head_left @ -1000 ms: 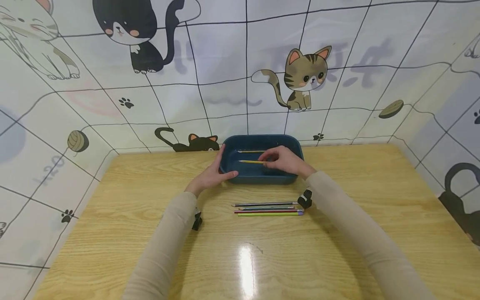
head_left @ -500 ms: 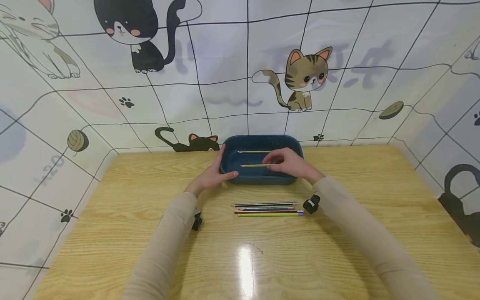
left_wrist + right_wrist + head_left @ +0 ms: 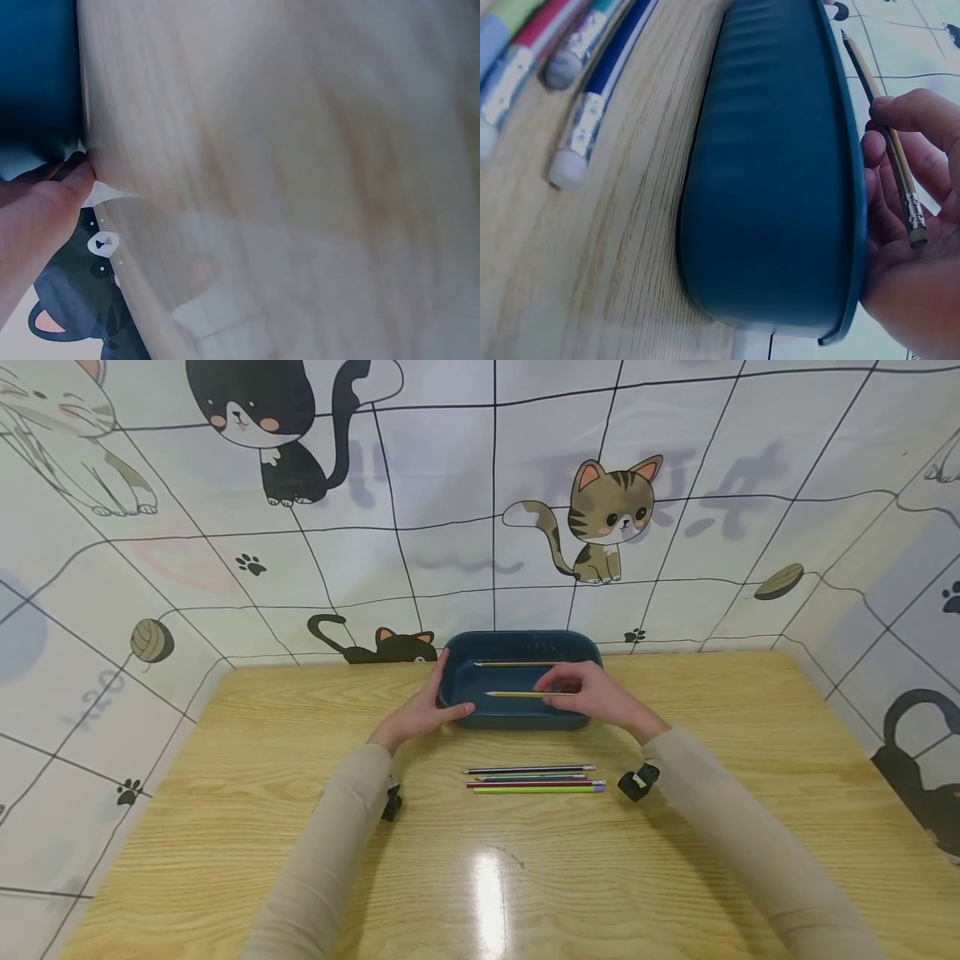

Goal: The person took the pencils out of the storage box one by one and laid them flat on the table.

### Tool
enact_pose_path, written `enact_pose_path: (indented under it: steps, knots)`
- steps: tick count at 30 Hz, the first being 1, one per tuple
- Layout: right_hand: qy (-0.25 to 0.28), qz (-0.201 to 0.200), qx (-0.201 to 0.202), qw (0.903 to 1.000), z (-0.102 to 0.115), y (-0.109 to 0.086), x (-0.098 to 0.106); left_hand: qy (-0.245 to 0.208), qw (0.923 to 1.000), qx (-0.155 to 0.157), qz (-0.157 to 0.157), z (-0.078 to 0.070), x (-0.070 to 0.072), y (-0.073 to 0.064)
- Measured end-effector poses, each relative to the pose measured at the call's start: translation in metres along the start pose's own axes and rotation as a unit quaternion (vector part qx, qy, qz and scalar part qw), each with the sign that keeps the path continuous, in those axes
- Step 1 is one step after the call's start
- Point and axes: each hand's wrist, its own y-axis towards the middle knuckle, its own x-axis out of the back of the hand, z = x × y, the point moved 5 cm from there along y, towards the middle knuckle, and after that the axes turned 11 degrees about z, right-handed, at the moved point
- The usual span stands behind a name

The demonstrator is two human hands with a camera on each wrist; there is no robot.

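A dark blue plastic tray point(image 3: 517, 722) stands at the back of the table. My left hand point(image 3: 417, 714) rests against its left end, fingers stretched along the wall and thumb at the front corner. Over the tray's right part, my right hand point(image 3: 600, 697) pinches a yellow pencil point(image 3: 513, 695) between thumb and fingers, its tip to the left. The right wrist view shows that pencil point(image 3: 896, 157) with its eraser end by the palm, above the rim. Inside the tray, along the back, lies another pencil point(image 3: 510, 664).
In front of the tray several pencils lie side by side, among them a yellow-green one point(image 3: 536, 791) and a dark one point(image 3: 525, 769), eraser ends right. A cat-printed cloth point(image 3: 450, 560) hangs right behind the tray. Wooden table point(image 3: 262, 777) surface extends on both sides.
My right hand has moved a little right and toward the front with the yellow pencil. The left hand and the tray have stayed in place.
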Motion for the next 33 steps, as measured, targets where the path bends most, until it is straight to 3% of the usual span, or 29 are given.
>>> enact_pose_path:
  steps: [9,17,33]
  knots:
    - [0.037,0.002,0.02,0.9991,0.011,-0.014,-0.007,-0.008,0.9998,0.01,0.017,-0.031,0.001,-0.017]
    - [0.055,0.011,0.033,0.9979,0.017,-0.027,-0.018,-0.016,0.9997,0.01,0.017,-0.032,0.001,-0.017]
    - [-0.002,0.026,0.042,0.9988,0.008,-0.046,-0.044,-0.011,0.9997,0.009,0.018,-0.032,0.002,-0.016]
